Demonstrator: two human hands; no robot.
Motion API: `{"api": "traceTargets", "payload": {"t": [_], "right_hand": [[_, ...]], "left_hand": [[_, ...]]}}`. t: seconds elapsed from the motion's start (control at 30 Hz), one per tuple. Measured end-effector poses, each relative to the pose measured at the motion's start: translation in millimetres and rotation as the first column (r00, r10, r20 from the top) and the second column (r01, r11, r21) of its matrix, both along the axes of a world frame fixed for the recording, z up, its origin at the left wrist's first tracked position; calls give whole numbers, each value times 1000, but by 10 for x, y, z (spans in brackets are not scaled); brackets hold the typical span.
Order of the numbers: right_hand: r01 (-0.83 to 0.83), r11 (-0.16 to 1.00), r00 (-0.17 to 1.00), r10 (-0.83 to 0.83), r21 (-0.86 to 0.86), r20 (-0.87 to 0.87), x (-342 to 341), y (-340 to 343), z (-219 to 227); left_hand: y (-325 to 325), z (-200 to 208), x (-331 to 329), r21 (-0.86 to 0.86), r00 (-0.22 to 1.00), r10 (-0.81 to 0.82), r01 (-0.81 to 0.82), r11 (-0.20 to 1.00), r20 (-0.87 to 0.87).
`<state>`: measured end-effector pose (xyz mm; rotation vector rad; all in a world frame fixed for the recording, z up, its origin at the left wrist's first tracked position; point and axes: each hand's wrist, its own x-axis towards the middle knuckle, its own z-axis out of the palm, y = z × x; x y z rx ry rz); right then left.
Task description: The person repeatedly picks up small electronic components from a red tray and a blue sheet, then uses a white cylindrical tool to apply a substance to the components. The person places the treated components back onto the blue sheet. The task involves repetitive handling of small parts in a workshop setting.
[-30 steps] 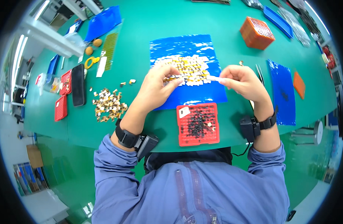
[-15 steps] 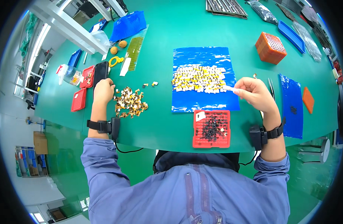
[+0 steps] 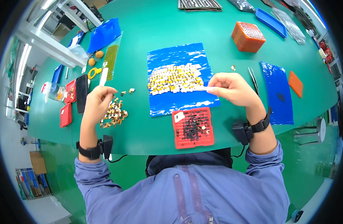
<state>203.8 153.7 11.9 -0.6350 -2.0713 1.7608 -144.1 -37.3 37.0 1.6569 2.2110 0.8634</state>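
My right hand (image 3: 231,89) pinches a thin white stick (image 3: 202,88) at the right edge of a blue sheet (image 3: 167,108). The stick's tip is close to the many small white-and-yellow pieces (image 3: 175,79) laid closely together on the sheet. My left hand (image 3: 98,102) is over the left edge of a loose heap of small brown, gold and white pieces (image 3: 117,115). Its thumb and forefinger are pressed together, and whatever lies between them is too small to make out. Below the sheet sits a red tray (image 3: 194,143) with tiny black parts and a few pale pieces.
A black phone (image 3: 82,93) lies left of my left hand, beside small red trays (image 3: 65,115). Tweezers (image 3: 253,80) and another blue sheet (image 3: 278,93) are at the right. An orange box stack (image 3: 248,39) stands further back. Yellow scissors (image 3: 93,72) lie at the left.
My left hand has moved from beside the phone toward the right, its fingers now pinched. The whole view has shifted, so the table things appear further left. My right hand still holds the stick.
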Motion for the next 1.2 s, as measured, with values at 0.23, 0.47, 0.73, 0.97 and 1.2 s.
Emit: {"api": "traceTargets", "payload": {"t": [0.23,0.47,0.73,0.97,1.2], "right_hand": [[-145,989,988,144,-20,-56,46,-58,51],[-196,981,979,195,-9,-61,31,-91,70],[-183,982,982,185,42,-46,-2,-118,62],[-206,978,977,207,31,-56,6,-113,109],[-223,975,974,223,12,-48,-5,-103,89]], "left_hand": [[304,63,1035,172,831,-408,370,913,377],[559,-110,1380,188,368,-301,311,931,880],[575,-374,1429,274,-136,-247,235,933,959],[545,-440,1478,297,-239,-233,282,912,943],[560,-465,1493,331,-230,-271,279,901,935]]}}
